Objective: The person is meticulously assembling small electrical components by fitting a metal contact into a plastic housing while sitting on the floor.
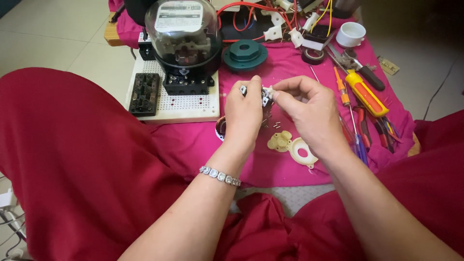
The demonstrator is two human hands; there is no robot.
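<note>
An electric meter on a white perforated board, green disc, white cup, yellow-handled screwdriver

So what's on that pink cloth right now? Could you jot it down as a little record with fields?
left hand: grip on a small metal part, held above the cloth
right hand: fingertips pinch the same part from the other side
below hands: loose screws, two cream plastic pieces
surface: pink cloth
left of hands: meter under a clear dome, on a white pegboard
right of hands: screwdrivers
behind: green disc, tape roll, white cup
</note>
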